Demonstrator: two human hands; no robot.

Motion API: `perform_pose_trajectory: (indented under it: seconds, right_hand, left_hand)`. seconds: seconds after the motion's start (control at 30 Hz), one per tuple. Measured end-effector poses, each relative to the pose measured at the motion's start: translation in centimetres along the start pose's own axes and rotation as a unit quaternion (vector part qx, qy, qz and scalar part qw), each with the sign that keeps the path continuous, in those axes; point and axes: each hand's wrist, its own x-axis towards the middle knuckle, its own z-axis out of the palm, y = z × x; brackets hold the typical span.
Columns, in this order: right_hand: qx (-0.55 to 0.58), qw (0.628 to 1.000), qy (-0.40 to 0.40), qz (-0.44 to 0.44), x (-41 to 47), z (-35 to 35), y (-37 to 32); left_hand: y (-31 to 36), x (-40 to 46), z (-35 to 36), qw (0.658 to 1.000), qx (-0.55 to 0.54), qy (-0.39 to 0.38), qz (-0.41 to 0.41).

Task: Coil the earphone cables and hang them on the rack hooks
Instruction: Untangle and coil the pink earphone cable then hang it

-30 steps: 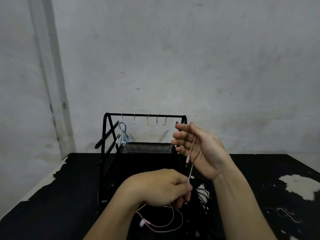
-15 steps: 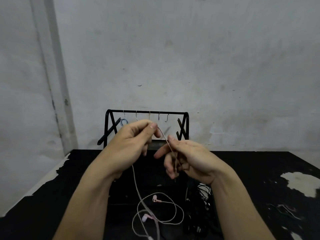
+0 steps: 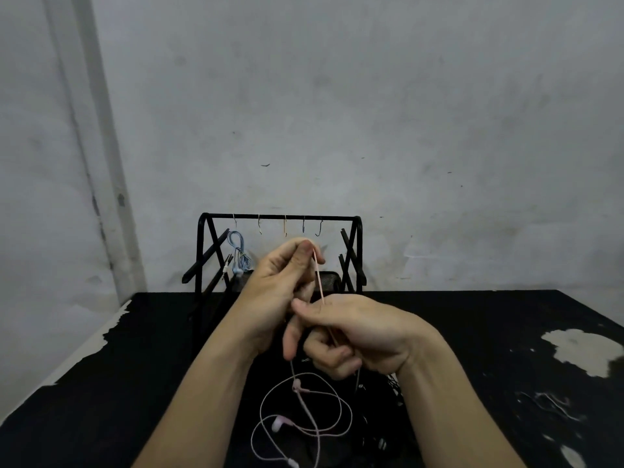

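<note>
A black wire rack (image 3: 280, 217) stands at the back of the dark table, with several small hooks (image 3: 285, 228) along its top bar. A coiled blue earphone (image 3: 238, 253) hangs from the leftmost hook. My left hand (image 3: 280, 288) pinches a pink earphone cable (image 3: 317, 275) between thumb and fingers, raised in front of the rack. My right hand (image 3: 351, 332) sits just below it, fingers curled round the same cable. The cable's loose end with both pink earbuds (image 3: 297, 386) lies in loops on the table below my hands.
The black table (image 3: 472, 332) has worn pale patches at right (image 3: 580, 349) and along the left edge. Dark cables (image 3: 391, 383) lie under my right wrist. More thin wires (image 3: 547, 403) lie at right. A grey wall stands close behind the rack.
My left hand rose from the table to in front of the rack, drawing the pink cable up. My right hand dropped and curled round the cable, and the cable's loops shifted on the table.
</note>
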Motion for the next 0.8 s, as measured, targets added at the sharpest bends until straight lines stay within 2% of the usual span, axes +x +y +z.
perform_pose_trajectory:
  seconds: [0.1, 0.17, 0.23, 0.3, 0.43, 0.53, 0.6, 0.73, 0.8]
  right_hand:
    - [0.018, 0.999, -0.002, -0.047, -0.3, -0.2, -0.1]
    - [0.056, 0.994, 0.031, -0.090, -0.5, -0.5, -0.4]
    - [0.118, 0.979, 0.074, -0.149, -0.8, -0.9, -0.9]
    - [0.187, 0.956, 0.111, -0.199, -1.1, -1.6, -1.3]
    - [0.247, 0.924, 0.169, -0.239, -1.6, -2.6, -1.8]
    - [0.251, 0.907, 0.238, -0.241, -1.7, -3.1, -2.0]
    - [0.228, 0.903, 0.288, -0.222, -1.4, -3.3, -1.8]
    - [0.157, 0.915, 0.329, -0.172, -0.4, -3.3, -0.9]
    - [0.128, 0.925, 0.326, -0.145, 0.2, -3.1, -0.5]
  left_hand:
    - [-1.0, 0.3, 0.1, 1.000, -0.010, 0.020, -0.020]
    - [-1.6, 0.5, -0.3, 0.999, 0.008, 0.001, -0.042]
    - [-2.1, 0.4, -0.8, 0.993, 0.074, -0.055, -0.077]
    - [-2.5, 0.1, -0.9, 0.972, 0.154, -0.131, -0.116]
    - [-2.6, -1.0, -0.1, 0.895, 0.280, -0.287, -0.196]
    - [-2.0, -1.6, 0.7, 0.831, 0.375, -0.348, -0.217]
    - [-1.1, -2.1, 1.2, 0.806, 0.412, -0.366, -0.215]
    - [1.1, -2.8, 2.0, 0.787, 0.447, -0.375, -0.201]
    - [2.1, -3.0, 2.0, 0.795, 0.464, -0.349, -0.174]
